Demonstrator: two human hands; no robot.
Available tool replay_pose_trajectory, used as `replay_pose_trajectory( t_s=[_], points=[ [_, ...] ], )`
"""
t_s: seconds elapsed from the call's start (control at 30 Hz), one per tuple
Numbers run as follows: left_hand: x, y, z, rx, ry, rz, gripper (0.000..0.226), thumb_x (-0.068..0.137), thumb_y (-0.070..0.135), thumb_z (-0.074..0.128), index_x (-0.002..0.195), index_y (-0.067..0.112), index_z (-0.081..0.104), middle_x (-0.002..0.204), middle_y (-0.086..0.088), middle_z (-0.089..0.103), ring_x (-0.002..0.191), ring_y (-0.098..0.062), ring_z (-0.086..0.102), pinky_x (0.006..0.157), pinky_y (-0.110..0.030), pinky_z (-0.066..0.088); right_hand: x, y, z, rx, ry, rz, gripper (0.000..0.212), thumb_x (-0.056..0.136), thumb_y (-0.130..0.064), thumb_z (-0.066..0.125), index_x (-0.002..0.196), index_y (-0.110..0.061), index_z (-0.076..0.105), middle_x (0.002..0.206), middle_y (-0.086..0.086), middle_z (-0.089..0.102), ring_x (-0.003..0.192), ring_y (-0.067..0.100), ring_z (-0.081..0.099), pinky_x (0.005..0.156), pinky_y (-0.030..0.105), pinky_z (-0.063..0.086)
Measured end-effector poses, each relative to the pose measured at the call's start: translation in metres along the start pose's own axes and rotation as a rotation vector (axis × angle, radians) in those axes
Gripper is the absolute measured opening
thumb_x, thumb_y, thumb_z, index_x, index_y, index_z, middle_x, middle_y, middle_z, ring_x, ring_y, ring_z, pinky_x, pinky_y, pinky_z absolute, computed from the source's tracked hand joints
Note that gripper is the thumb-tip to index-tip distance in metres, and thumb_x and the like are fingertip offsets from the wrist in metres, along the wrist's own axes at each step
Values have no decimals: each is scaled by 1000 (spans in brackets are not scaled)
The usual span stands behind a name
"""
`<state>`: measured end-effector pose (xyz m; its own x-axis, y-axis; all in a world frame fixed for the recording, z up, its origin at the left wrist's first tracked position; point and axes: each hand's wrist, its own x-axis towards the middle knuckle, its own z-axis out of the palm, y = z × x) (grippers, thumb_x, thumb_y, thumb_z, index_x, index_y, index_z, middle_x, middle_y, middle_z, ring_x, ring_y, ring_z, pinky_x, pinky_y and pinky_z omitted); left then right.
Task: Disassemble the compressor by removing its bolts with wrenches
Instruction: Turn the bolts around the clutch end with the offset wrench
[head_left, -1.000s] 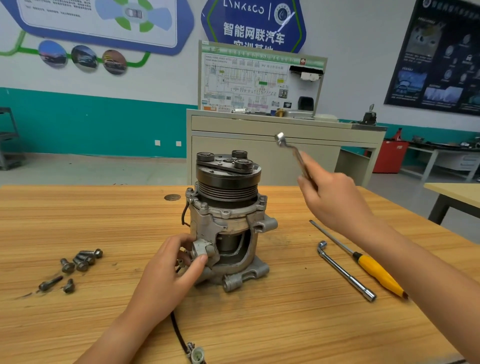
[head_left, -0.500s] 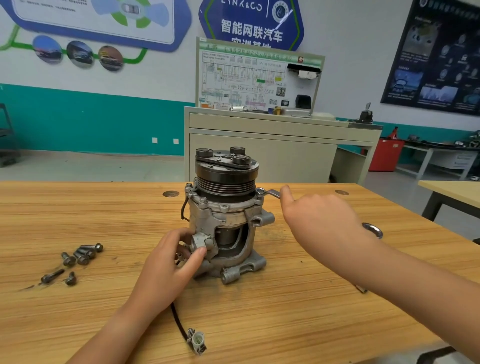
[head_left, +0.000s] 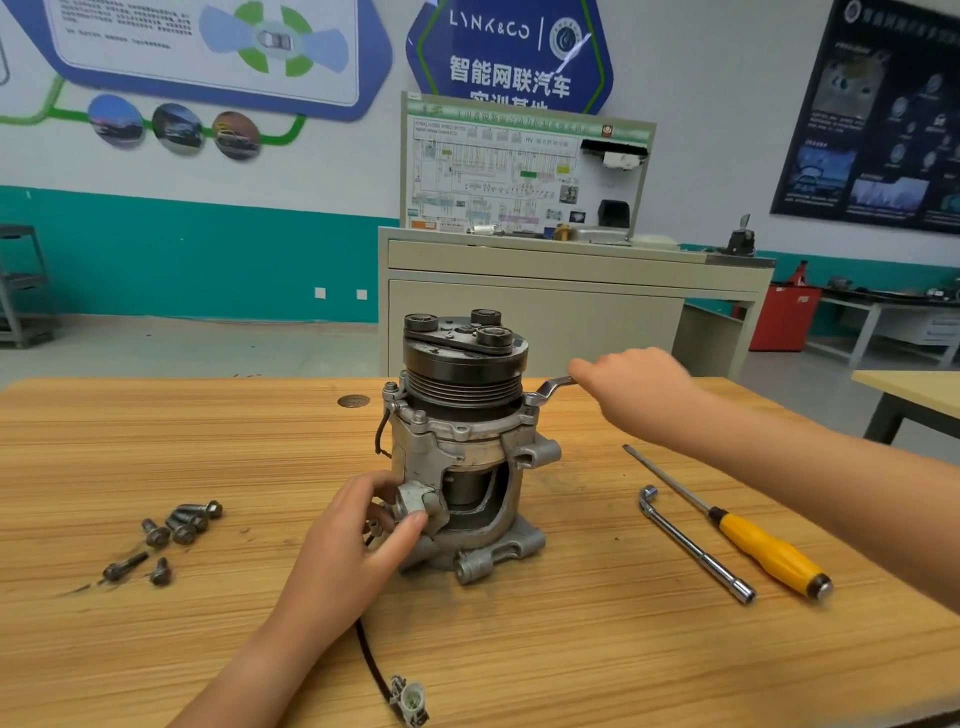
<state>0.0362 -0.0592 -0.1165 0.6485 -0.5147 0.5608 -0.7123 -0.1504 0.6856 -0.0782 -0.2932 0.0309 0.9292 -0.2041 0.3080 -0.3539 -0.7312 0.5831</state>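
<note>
The compressor (head_left: 462, 447) stands upright on the wooden table (head_left: 208, 467), its black pulley on top. My left hand (head_left: 358, 540) grips a grey lug low on its left side. My right hand (head_left: 639, 389) holds the handle of a silver wrench (head_left: 550, 389). The wrench's ring end sits on a bolt at the upper right flange of the housing. Most of the wrench handle is hidden inside my fist.
Several removed bolts (head_left: 176, 525) lie at the left of the table. An L-shaped socket wrench (head_left: 691, 545) and a yellow-handled screwdriver (head_left: 763, 551) lie at the right. The compressor's black cable ends in a connector (head_left: 410, 701) near the front edge. A grey cabinet (head_left: 545, 301) stands behind.
My right hand brought the wrench down from the air onto the upper right bolt, then swung its handle back and to the right. My left hand stayed on the lug.
</note>
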Motion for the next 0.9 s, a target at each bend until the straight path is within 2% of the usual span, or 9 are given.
replay_pose_trajectory(
  t_s=[0.07, 0.17, 0.23, 0.3, 0.4, 0.5, 0.6, 0.73, 0.9],
  points=[
    [1, -3, -1, -1, -12, 0, 31, 79, 27, 69, 98, 41, 50, 95, 13, 61, 84, 1, 59, 72, -7, 41, 13, -10, 14, 97, 193, -23, 23, 81, 9, 53, 99, -5, 55, 71, 5, 58, 63, 25, 56, 55, 30, 48],
    [2, -4, -3, 2, -23, 6, 33, 78, 27, 71, 99, 42, 50, 96, 14, 61, 85, 2, 59, 74, -4, 40, 25, -22, 26, 313, 421, -13, 25, 58, 21, 67, 76, 3, 65, 64, 15, 65, 52, 30, 57, 45, 31, 50],
    [1, -4, -3, -2, -21, 14, 34, 78, 27, 71, 99, 43, 50, 96, 15, 61, 85, 2, 59, 73, -4, 40, 28, -23, 26, 369, 421, -6, 31, 70, 17, 61, 95, 2, 67, 79, 17, 69, 67, 34, 62, 60, 38, 52],
    [1, -4, -3, -4, -16, 23, 34, 78, 26, 72, 98, 43, 50, 95, 15, 61, 85, 2, 59, 73, -4, 39, 20, -17, 25, 342, 409, 22, 45, 83, 9, 53, 127, -4, 53, 91, 16, 69, 81, 33, 64, 82, 44, 48],
    [1, -4, -3, 11, -10, 39, 35, 78, 26, 71, 98, 44, 49, 95, 15, 60, 85, 2, 59, 72, -3, 39, -15, -4, 22, 385, 483, 106, 48, 81, 6, 61, 128, -2, 51, 67, 13, 65, 51, 29, 58, 51, 34, 46],
    [1, -4, -2, 24, 5, 54, 36, 78, 25, 71, 97, 44, 48, 93, 13, 60, 85, 3, 58, 72, -3, 39, -51, 0, 10, 441, 388, 202, 33, 92, -12, 53, 124, -5, 52, 66, 10, 62, 46, 24, 48, 41, 26, 37],
    [1, -2, -2, 36, 7, 60, 35, 78, 25, 70, 97, 45, 47, 94, 14, 60, 86, 5, 57, 72, -2, 38, -65, 4, 2, 327, 205, 202, 34, 97, -21, 40, 131, -20, 39, 77, 2, 62, 62, 22, 56, 50, 31, 45],
    [1, 0, -3, 37, 7, 52, 37, 79, 24, 71, 97, 45, 47, 95, 15, 60, 85, 5, 57, 71, -1, 38, -66, -10, -8, 307, 81, 145, 41, 96, -14, 39, 133, -28, 29, 73, -3, 55, 63, 18, 51, 50, 29, 38],
    [-1, 1, -3, 28, 0, 41, 34, 79, 23, 70, 99, 42, 49, 95, 12, 60, 87, 4, 57, 72, -2, 39, -63, -30, -33, 143, -63, 137, 40, 88, 1, 39, 126, -11, 36, 61, -2, 33, 50, 13, 30, 41, 26, 20]
  ],
)
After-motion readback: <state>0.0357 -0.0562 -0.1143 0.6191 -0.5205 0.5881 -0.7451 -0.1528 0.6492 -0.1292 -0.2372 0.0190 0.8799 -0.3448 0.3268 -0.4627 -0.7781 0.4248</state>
